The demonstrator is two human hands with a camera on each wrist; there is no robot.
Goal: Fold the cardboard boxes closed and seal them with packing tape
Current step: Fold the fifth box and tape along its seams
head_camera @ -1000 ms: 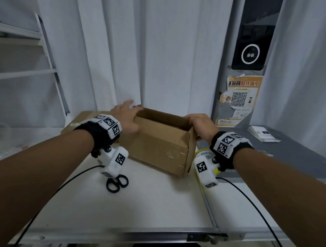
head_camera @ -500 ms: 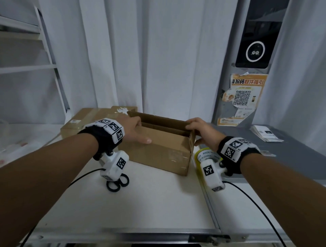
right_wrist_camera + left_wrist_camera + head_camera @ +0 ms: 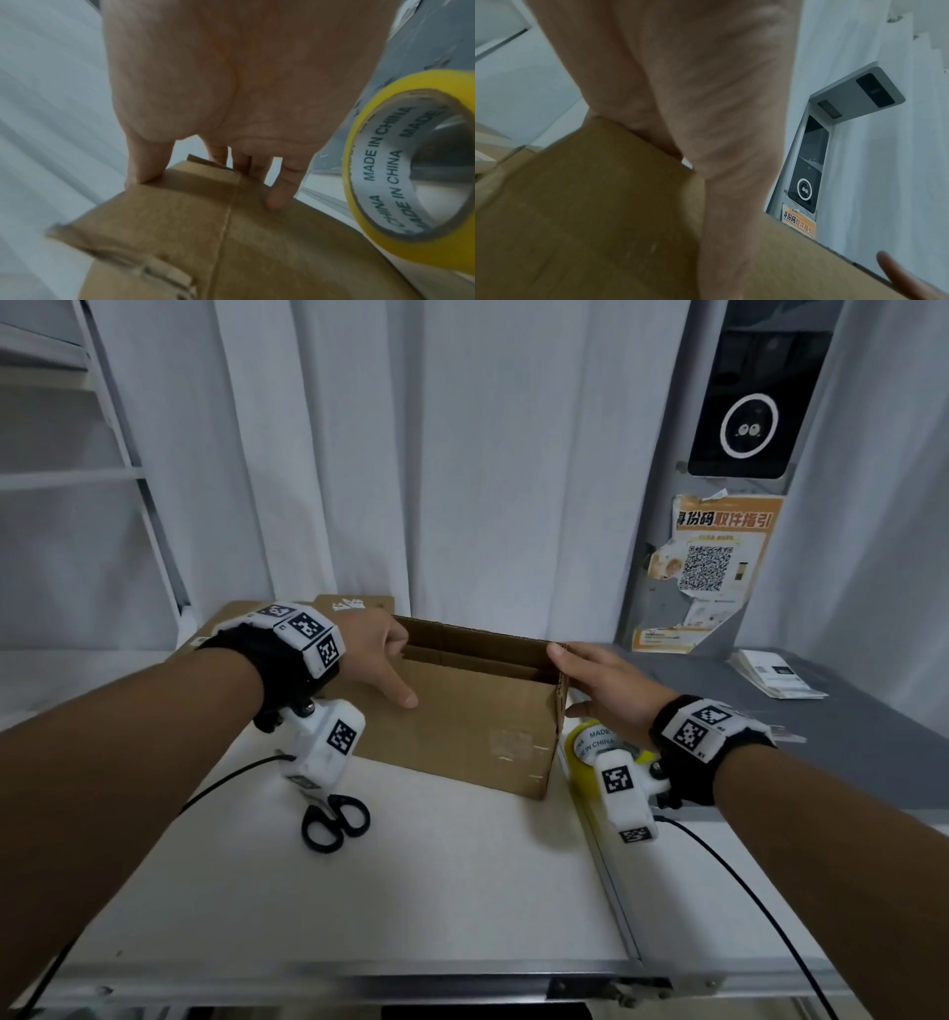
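- Closest to the camera, black-handled scissors (image 3: 335, 819) lie on the white table (image 3: 411, 891), in front of the brown cardboard box's (image 3: 477, 737) left end.
- Yellow roll of packing tape (image 3: 411, 162) sits just beside the box's right end.
- The box is mid-table, top not closed yet.
- Left hand (image 3: 377, 654) grips the box's left end, thumb on the near wall, fingers curled over the rim.
- Right hand (image 3: 606, 685) pinches the right end near the far corner.
- A flat cardboard piece (image 3: 354, 604) lies behind the box, white curtain (image 3: 462, 454) beyond.
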